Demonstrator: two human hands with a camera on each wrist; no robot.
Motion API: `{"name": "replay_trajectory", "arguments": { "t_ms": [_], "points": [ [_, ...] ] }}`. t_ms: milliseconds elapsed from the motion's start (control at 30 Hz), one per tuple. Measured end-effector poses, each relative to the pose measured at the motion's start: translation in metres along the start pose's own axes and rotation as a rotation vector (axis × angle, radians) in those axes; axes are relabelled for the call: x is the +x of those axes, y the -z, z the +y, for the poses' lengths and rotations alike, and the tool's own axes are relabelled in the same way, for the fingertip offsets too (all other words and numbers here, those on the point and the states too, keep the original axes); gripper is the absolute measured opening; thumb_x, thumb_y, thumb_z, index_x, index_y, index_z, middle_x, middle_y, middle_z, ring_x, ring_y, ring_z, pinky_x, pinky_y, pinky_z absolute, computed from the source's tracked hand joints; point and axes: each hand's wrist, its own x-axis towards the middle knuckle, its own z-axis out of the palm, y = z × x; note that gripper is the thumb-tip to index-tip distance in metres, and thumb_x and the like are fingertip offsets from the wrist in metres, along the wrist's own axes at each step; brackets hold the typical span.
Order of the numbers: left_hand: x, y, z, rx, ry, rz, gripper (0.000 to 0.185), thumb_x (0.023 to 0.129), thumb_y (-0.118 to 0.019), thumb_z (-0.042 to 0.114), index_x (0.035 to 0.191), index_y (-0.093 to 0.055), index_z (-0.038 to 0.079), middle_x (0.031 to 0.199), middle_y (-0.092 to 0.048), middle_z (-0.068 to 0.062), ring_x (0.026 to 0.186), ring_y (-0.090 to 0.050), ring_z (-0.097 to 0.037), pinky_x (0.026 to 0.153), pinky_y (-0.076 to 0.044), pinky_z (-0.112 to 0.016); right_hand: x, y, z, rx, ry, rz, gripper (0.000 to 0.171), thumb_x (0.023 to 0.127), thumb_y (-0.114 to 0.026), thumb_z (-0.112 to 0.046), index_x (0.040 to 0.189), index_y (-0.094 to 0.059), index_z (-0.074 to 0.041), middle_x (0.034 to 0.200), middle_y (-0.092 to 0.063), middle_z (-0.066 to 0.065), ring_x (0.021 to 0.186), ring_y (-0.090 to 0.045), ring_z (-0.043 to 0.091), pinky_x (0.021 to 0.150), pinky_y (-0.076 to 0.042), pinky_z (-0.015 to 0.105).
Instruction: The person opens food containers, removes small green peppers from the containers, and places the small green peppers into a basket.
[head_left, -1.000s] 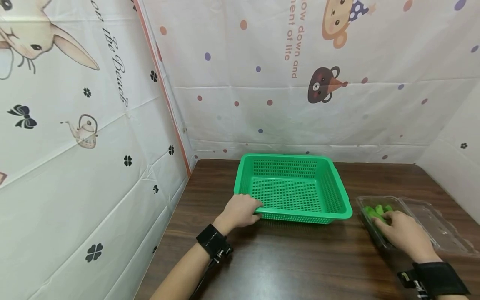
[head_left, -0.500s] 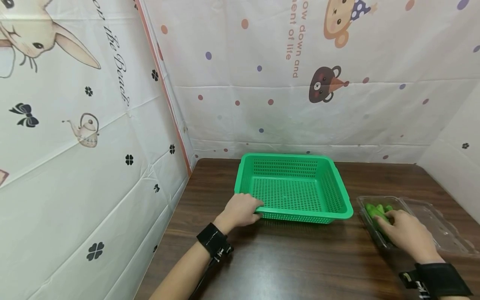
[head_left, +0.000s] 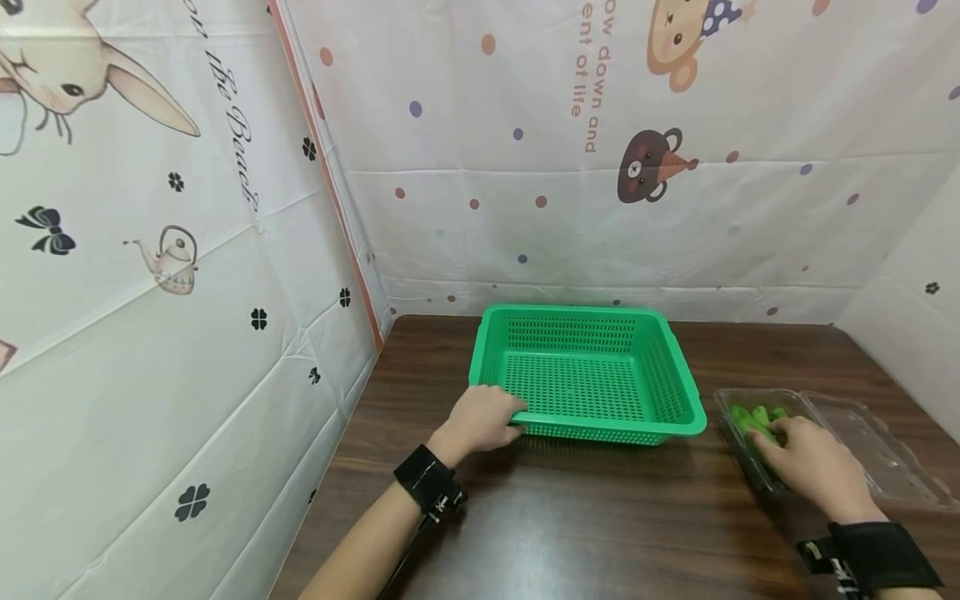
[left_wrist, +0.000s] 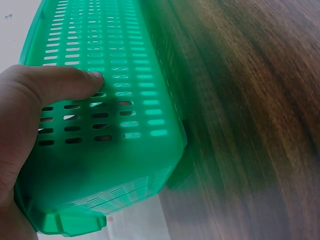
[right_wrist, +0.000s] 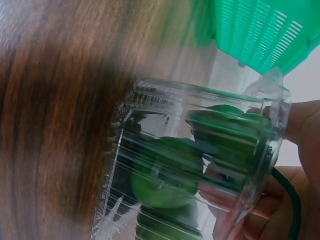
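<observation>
My left hand [head_left: 482, 419] grips the near left corner of a green plastic basket [head_left: 592, 429]. In the left wrist view its thumb [left_wrist: 70, 84] presses against the slotted outer wall, and the other fingers are hidden behind the rim. At the right, my right hand [head_left: 813, 467] reaches into a clear plastic box [head_left: 738, 398] with several green peppers [head_left: 750, 421] inside. Through the box wall in the right wrist view, its fingers lie around a green pepper [right_wrist: 230, 135]. A dark curved stem [right_wrist: 291, 195] shows near the palm. Another green pepper [right_wrist: 165, 172] lies lower in the box.
The box's clear lid [head_left: 873, 446] lies folded open to the right on the brown wood-grain table [head_left: 600, 517]. White printed sheets hang behind the table [head_left: 465, 242] and along its left side [head_left: 225, 375]. Black straps circle both wrists.
My left hand and the basket have stayed in place. My right fingers have shifted only slightly among the green peppers in the box.
</observation>
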Motion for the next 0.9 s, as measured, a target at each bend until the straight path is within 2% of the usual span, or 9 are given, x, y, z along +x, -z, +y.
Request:
{"name": "replay_trajectory", "arguments": {
  "t_ms": [100, 467, 900],
  "points": [
    [0.000, 0.000, -0.001, -0.002, -0.001, 0.004, 0.012, 0.092, -0.072, 0.039, 0.097, -0.074, 0.028, 0.063, -0.052, 0.014, 0.057, -0.039, -0.005, 0.050, -0.030, -0.022, 0.000, 0.002, 0.001, 0.010, -0.004, 0.002, 0.074, 0.100, -0.056, -0.051, 0.122, -0.060, 0.020, 0.115, -0.061, 0.043, 0.080, -0.067, 0.043, 0.056, -0.049, 0.046],
    [0.000, -0.001, -0.001, 0.000, 0.000, 0.002, 0.013, 0.092, -0.072, 0.039, 0.099, -0.075, 0.028, 0.064, -0.053, 0.015, 0.059, -0.041, -0.005, 0.051, -0.033, -0.022, -0.003, 0.007, -0.001, 0.031, -0.025, -0.004, 0.072, 0.101, -0.056, -0.050, 0.124, -0.059, 0.019, 0.115, -0.061, 0.042, 0.068, -0.065, 0.029, 0.051, -0.046, 0.040],
    [-0.001, -0.001, 0.000, 0.001, -0.006, 0.006, 0.013, 0.092, -0.073, 0.040, 0.099, -0.076, 0.028, 0.062, -0.053, 0.015, 0.057, -0.042, -0.004, 0.050, -0.032, -0.022, -0.006, 0.012, -0.005, 0.040, -0.031, 0.028, 0.072, 0.101, -0.054, -0.051, 0.125, -0.058, 0.016, 0.115, -0.060, 0.041, 0.070, -0.065, 0.032, 0.051, -0.046, 0.041]
  ]
}}
